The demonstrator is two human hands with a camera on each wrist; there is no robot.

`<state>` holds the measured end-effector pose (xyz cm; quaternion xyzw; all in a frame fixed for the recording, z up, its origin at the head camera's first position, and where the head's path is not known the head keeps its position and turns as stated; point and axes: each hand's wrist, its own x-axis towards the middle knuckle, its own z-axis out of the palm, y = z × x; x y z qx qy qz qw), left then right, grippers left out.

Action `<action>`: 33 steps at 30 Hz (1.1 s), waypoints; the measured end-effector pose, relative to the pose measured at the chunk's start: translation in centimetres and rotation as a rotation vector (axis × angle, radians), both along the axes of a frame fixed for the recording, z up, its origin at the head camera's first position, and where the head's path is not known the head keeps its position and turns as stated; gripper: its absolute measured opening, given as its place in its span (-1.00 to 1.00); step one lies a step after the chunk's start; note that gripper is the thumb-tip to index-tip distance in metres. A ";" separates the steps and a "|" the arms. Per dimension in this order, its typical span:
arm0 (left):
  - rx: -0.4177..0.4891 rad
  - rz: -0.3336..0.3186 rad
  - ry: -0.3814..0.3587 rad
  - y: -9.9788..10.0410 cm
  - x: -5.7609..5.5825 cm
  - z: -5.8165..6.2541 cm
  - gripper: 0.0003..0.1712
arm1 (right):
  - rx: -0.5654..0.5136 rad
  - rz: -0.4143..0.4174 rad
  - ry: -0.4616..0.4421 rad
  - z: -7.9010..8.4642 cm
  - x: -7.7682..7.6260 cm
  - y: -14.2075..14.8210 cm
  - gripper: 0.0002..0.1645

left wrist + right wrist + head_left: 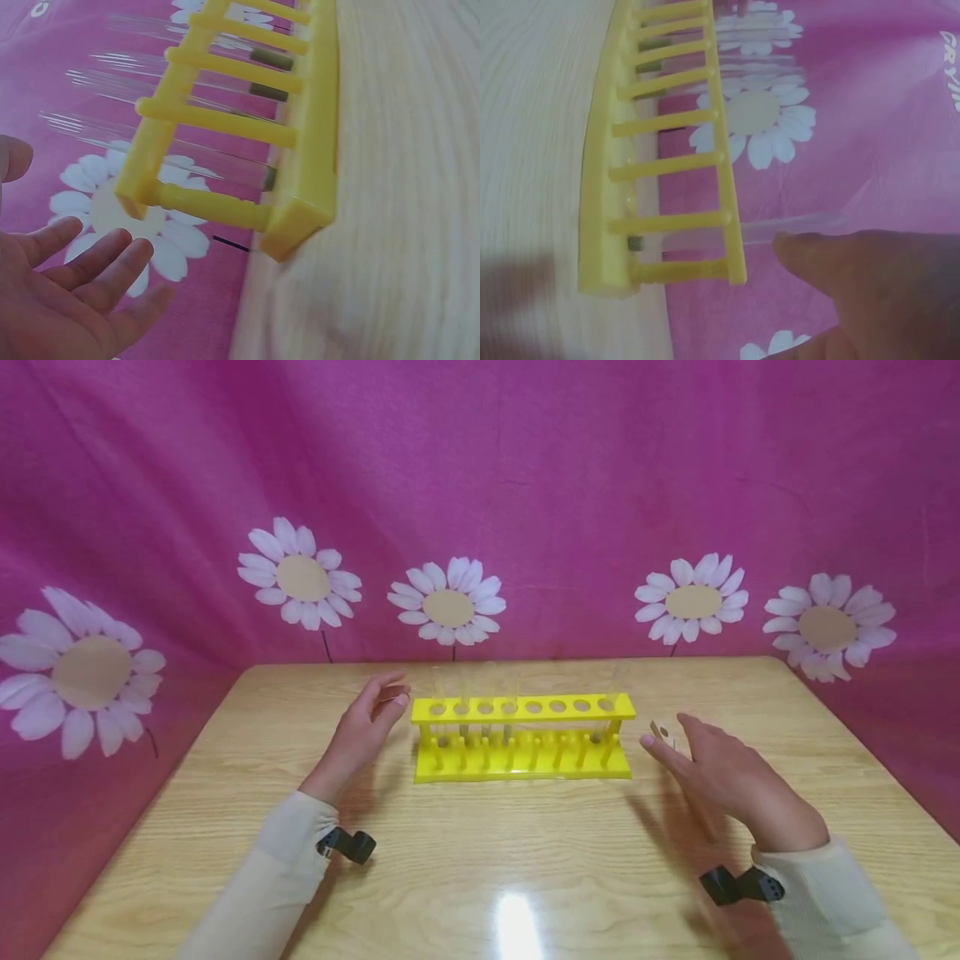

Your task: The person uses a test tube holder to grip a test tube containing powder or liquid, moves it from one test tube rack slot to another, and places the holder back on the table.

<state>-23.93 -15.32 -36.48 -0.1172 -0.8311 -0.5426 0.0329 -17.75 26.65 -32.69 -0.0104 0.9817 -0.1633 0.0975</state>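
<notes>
A yellow test tube rack (521, 714) stands upright on the table. Several clear glass test tubes (90, 131) fill the holes at its left end, and one more test tube (802, 224) leans slightly in the hole at the right end. Dark greenish matter shows at the tubes' bottoms. My left hand (358, 735) hovers beside the rack's left end, its fingers loosely bent and holding nothing. Off the right end is my right hand (731, 777), fingers extended and apart from the rack. A small tan piece with a dark spot (662, 732) shows by its thumb; its kind is unclear.
The wood-grain table (465, 860) carries the rack near its back edge. A magenta cloth (555, 485) with large white flowers hangs behind and at both sides. Each wrist bears a black strap-mounted camera (352, 845). A bright reflection lies on the table's front part.
</notes>
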 end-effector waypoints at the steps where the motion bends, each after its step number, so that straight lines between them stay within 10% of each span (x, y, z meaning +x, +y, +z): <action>1: 0.001 -0.001 -0.005 0.0 -0.1 -0.2 -0.44 | 0.005 -0.003 -0.012 -0.1 -0.1 0.1 0.24; 33: -0.057 -0.088 -0.147 0.7 -0.3 -2.4 -0.41 | -0.020 -0.068 -0.083 -3.4 -1.6 2.8 -0.54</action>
